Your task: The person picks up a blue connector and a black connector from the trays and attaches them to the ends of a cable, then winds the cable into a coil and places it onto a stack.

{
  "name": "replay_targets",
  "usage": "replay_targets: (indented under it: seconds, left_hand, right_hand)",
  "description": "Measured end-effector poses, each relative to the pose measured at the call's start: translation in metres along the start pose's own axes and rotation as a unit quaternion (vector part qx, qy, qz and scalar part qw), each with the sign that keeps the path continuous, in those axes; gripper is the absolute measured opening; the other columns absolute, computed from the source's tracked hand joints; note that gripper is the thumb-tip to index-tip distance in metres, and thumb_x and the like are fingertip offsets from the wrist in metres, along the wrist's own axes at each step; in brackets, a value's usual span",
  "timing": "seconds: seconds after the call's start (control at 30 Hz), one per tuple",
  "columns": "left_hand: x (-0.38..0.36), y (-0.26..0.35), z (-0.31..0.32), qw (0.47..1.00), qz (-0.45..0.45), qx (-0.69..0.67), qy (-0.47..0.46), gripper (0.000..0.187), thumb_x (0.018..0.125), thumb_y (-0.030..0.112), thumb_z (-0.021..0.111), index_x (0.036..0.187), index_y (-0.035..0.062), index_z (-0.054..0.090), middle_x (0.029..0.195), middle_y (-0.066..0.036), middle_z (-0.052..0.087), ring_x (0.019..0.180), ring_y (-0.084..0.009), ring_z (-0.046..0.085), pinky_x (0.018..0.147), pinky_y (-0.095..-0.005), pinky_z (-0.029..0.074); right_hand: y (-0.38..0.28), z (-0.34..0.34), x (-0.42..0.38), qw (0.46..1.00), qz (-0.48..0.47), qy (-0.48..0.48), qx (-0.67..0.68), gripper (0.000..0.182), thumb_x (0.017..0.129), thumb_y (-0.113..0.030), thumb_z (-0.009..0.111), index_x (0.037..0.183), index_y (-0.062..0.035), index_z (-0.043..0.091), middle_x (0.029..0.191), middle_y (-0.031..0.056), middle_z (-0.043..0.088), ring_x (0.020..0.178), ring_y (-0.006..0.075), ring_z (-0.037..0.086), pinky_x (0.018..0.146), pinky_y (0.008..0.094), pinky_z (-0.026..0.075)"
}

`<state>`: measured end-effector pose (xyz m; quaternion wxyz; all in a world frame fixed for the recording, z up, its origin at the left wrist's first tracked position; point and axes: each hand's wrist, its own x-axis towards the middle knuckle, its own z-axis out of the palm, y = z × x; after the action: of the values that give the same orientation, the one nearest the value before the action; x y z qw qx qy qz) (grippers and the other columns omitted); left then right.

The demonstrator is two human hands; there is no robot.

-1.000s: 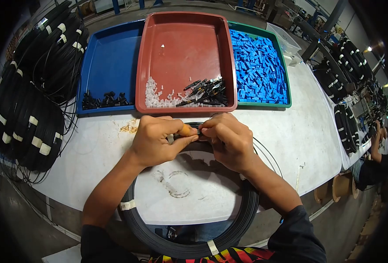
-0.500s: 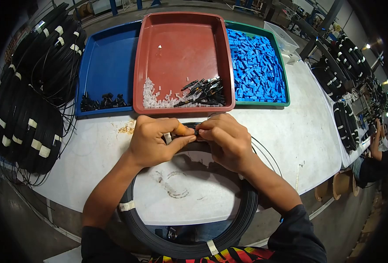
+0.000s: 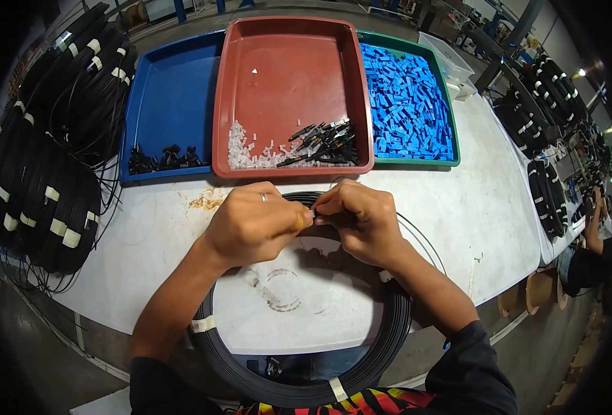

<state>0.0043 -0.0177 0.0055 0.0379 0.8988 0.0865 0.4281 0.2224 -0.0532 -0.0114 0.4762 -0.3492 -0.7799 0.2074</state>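
A coil of black cable (image 3: 383, 339), bound with strips of pale tape, lies at the table's front edge and hangs over it towards my body. Above its far side, my left hand (image 3: 259, 225) is closed in a pinch on a small light-coloured piece (image 3: 313, 214), mostly covered by the fingertips. The fingers of my right hand (image 3: 363, 220) are pinched together right beside that piece. What they grip is hidden. A loose loop of thin cable (image 3: 425, 242) runs out to the right of the coil.
Beyond my hands stand a blue tray (image 3: 168, 104) with black parts, a red tray (image 3: 292, 76) with clear pieces and black connectors, and a green tray (image 3: 452, 149) full of blue clips. Cable coils (image 3: 40, 200) are stacked at left. A person (image 3: 589, 242) is at far right.
My left hand has turned, its back now more towards me, and the light-coloured piece shows at its fingertips. My right hand stays pinched close to it, almost in the same place.
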Motion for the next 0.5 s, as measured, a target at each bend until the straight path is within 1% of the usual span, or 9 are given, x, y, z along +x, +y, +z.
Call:
replay_targets:
  seconds: [0.07,0.1,0.17,0.23,0.3,0.33,0.4,0.43,0.5]
  left_hand:
    - [0.0,0.002,-0.001,0.978,-0.177,-0.11,0.015,0.011,0.074,0.0,0.084,0.075,0.0004,0.073,0.078,-0.011,0.075,0.069,-0.0191,0.073,0.058,-0.0285,0.055]
    - [0.003,0.006,-0.003,0.965,-0.225,-0.131,0.01,0.013,0.071,-0.001,0.086,0.075,0.0003,0.073,0.075,-0.012,0.076,0.067,-0.0179,0.072,0.058,-0.028,0.055]
    - [0.005,0.01,-0.002,0.957,-0.249,-0.149,0.016,0.013,0.071,-0.001,0.086,0.074,0.0004,0.073,0.075,-0.011,0.075,0.065,-0.0185,0.071,0.057,-0.0283,0.055]
    - [0.003,0.009,-0.001,0.947,-0.273,-0.167,0.019,0.014,0.071,-0.002,0.085,0.073,0.0004,0.072,0.074,-0.011,0.075,0.064,-0.0191,0.07,0.057,-0.0287,0.055]
    - [0.0,0.002,0.002,0.993,-0.093,-0.079,-0.005,0.015,0.072,-0.002,0.084,0.071,0.0005,0.069,0.074,-0.01,0.074,0.061,-0.0203,0.068,0.057,-0.0294,0.054]
    - [0.0,0.001,0.002,0.992,-0.094,-0.079,-0.005,0.015,0.072,-0.002,0.084,0.071,0.0005,0.069,0.074,-0.01,0.074,0.061,-0.0203,0.068,0.057,-0.0294,0.054]
    - [-0.001,-0.001,0.002,0.999,-0.011,-0.034,-0.032,0.014,0.074,-0.002,0.081,0.071,0.0001,0.067,0.077,-0.01,0.073,0.061,-0.0205,0.067,0.057,-0.0302,0.054]
    - [-0.002,-0.001,0.002,0.999,-0.011,-0.033,-0.032,0.014,0.074,-0.002,0.081,0.071,0.0001,0.067,0.077,-0.01,0.073,0.061,-0.0205,0.067,0.057,-0.0302,0.054]
    - [-0.001,0.001,0.006,0.998,0.033,0.036,-0.029,0.017,0.078,0.0,0.074,0.066,0.0024,0.062,0.074,-0.006,0.07,0.064,-0.0178,0.066,0.062,-0.0307,0.054]
  right_hand:
    - [-0.002,-0.002,0.003,0.998,-0.055,0.016,-0.018,0.033,0.057,0.014,0.07,0.086,0.0008,0.062,0.087,0.0127,0.07,0.077,0.0316,0.066,0.067,0.0382,0.053]
    - [-0.002,-0.003,0.003,0.998,-0.055,0.015,-0.019,0.033,0.057,0.014,0.07,0.086,0.0008,0.062,0.087,0.0127,0.07,0.077,0.0316,0.066,0.067,0.0382,0.053]
    - [-0.002,-0.006,0.003,0.982,-0.159,0.016,-0.1,0.035,0.055,0.013,0.072,0.087,0.0002,0.062,0.089,0.0125,0.07,0.078,0.0307,0.066,0.067,0.038,0.053]
    - [-0.007,-0.007,0.003,0.983,-0.142,-0.004,-0.114,0.035,0.055,0.013,0.071,0.086,-0.0002,0.062,0.089,0.0122,0.07,0.078,0.0304,0.066,0.067,0.038,0.053]
    - [-0.008,-0.009,0.001,0.983,-0.123,-0.023,-0.131,0.035,0.054,0.013,0.07,0.086,-0.0006,0.061,0.088,0.0119,0.07,0.078,0.0301,0.066,0.066,0.0379,0.052]
    - [-0.007,-0.009,0.0,0.99,-0.092,-0.029,-0.107,0.034,0.055,0.014,0.068,0.085,-0.0002,0.062,0.087,0.0121,0.07,0.078,0.0303,0.067,0.066,0.0382,0.053]
    - [-0.007,-0.007,-0.001,0.994,-0.061,-0.035,-0.08,0.033,0.055,0.014,0.066,0.084,0.0002,0.062,0.086,0.0123,0.07,0.078,0.0306,0.067,0.066,0.0386,0.054]
    - [-0.007,-0.006,-0.001,0.997,-0.04,-0.033,-0.065,0.031,0.056,0.015,0.064,0.083,0.0006,0.062,0.085,0.0127,0.071,0.078,0.0315,0.068,0.066,0.0388,0.055]
    - [-0.007,-0.006,-0.001,0.998,-0.018,-0.03,-0.051,0.029,0.056,0.016,0.062,0.081,0.001,0.062,0.083,0.0131,0.071,0.077,0.0323,0.069,0.067,0.039,0.056]
